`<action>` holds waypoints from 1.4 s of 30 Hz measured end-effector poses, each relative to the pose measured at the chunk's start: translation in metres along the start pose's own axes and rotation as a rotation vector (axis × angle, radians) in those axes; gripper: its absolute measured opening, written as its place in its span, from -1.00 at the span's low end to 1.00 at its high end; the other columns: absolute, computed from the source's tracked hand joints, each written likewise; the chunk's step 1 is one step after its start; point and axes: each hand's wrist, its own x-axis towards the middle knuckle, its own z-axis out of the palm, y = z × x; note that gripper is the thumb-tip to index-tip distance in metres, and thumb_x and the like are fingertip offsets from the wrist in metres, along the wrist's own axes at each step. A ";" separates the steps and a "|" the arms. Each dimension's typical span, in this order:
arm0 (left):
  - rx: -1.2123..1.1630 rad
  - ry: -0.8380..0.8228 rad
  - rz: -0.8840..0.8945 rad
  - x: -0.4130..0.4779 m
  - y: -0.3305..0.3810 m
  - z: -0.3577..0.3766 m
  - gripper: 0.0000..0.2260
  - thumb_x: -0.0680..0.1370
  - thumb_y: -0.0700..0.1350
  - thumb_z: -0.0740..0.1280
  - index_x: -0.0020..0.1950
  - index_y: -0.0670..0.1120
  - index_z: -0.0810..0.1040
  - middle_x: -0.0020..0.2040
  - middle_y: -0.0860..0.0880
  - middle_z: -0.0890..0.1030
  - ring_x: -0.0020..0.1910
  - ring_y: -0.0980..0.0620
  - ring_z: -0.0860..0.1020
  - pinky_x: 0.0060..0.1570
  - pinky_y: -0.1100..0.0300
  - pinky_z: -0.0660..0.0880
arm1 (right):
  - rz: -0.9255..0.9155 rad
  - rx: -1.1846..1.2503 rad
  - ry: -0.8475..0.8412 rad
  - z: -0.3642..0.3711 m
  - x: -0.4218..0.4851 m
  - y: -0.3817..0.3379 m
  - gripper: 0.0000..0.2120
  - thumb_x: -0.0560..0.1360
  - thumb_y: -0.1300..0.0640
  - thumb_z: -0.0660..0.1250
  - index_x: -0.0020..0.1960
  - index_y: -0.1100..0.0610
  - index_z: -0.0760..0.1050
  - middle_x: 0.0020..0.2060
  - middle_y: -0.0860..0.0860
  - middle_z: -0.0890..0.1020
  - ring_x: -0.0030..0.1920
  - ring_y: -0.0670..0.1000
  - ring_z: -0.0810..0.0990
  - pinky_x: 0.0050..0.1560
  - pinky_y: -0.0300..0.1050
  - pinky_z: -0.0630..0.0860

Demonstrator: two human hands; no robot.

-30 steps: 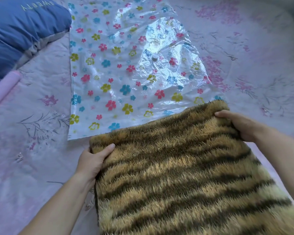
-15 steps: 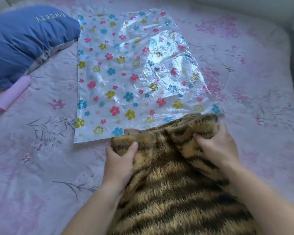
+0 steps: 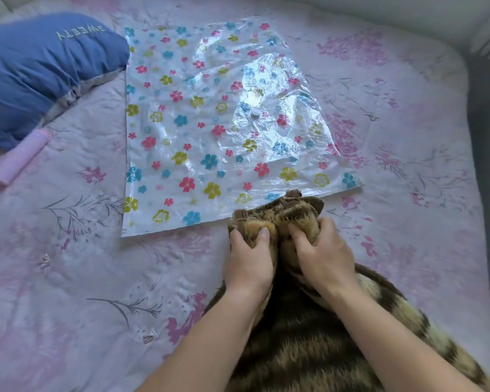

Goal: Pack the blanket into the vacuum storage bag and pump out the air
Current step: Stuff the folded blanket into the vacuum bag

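A furry tiger-striped blanket [image 3: 300, 343] lies in front of me on the bed, its far end bunched into a narrow wad. My left hand [image 3: 249, 258] and my right hand [image 3: 320, 256] grip that wad side by side, fingers curled into the fur. The wad's tip touches the near edge of the clear vacuum storage bag [image 3: 198, 131], which lies flat and is printed with coloured flowers. A small round valve [image 3: 255, 113] sits on the bag's right half. A pink hand pump [image 3: 17, 159] lies at the left.
A blue pillow [image 3: 40, 69] with "SWEETY" on it lies at the far left, touching the bag's corner. Everything rests on a pink flowered bedspread [image 3: 68, 278]. The bed's right edge [image 3: 475, 165] drops off to a grey floor.
My hands have come together from the blanket's two corners to its middle, gathering the wide end into a narrow bunch at the bag's near edge.
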 end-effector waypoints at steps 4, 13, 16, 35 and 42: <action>-0.094 -0.121 -0.001 -0.005 0.004 0.006 -0.35 0.58 0.35 0.19 0.59 0.04 0.32 0.46 -0.01 0.53 0.46 -0.06 0.47 0.50 -0.07 0.37 | -0.002 0.105 -0.137 0.000 -0.008 0.000 -0.41 0.32 -0.53 0.21 0.18 -0.18 0.34 -0.08 -0.26 0.57 0.05 0.00 0.60 0.01 -0.02 0.44; -0.457 -0.760 -0.176 0.015 0.012 -0.044 -0.11 0.47 0.58 -0.11 0.36 -0.01 0.62 0.25 0.03 0.71 0.18 0.16 0.69 0.11 0.20 0.64 | 0.069 0.021 -0.463 -0.004 -0.009 -0.015 0.44 0.06 -0.69 0.20 0.63 0.07 -0.27 0.63 0.04 -0.05 0.62 0.04 -0.10 0.59 0.16 0.00; -0.457 -0.842 -0.190 0.027 0.008 -0.057 0.00 0.44 0.63 -0.14 0.41 -0.06 0.61 0.23 0.00 0.70 0.08 0.16 0.69 0.30 0.01 0.58 | 0.106 -0.108 -0.363 0.008 -0.012 -0.027 0.45 0.09 -0.64 0.28 0.61 0.15 -0.30 0.61 0.11 0.00 0.61 0.10 -0.05 0.59 0.15 0.00; -0.420 -0.775 -0.347 0.072 -0.012 -0.050 -0.25 0.63 0.43 -0.07 0.36 -0.16 0.50 0.29 -0.14 0.67 0.28 -0.07 0.59 0.37 -0.07 0.42 | 0.202 -0.271 0.180 0.065 0.009 -0.026 -0.21 0.22 -0.21 0.56 0.29 0.10 0.34 0.13 0.07 0.59 0.14 0.19 0.57 0.21 0.14 0.48; 0.382 -0.298 0.328 0.136 -0.011 -0.069 -0.86 0.68 -0.01 0.30 0.06 -0.01 0.63 0.06 -0.04 0.68 0.02 0.00 0.60 -0.07 0.19 0.47 | 0.259 -0.220 0.209 0.062 0.007 -0.022 -0.19 0.18 -0.22 0.56 0.32 -0.01 0.34 0.10 0.01 0.60 0.12 0.21 0.58 0.15 0.15 0.53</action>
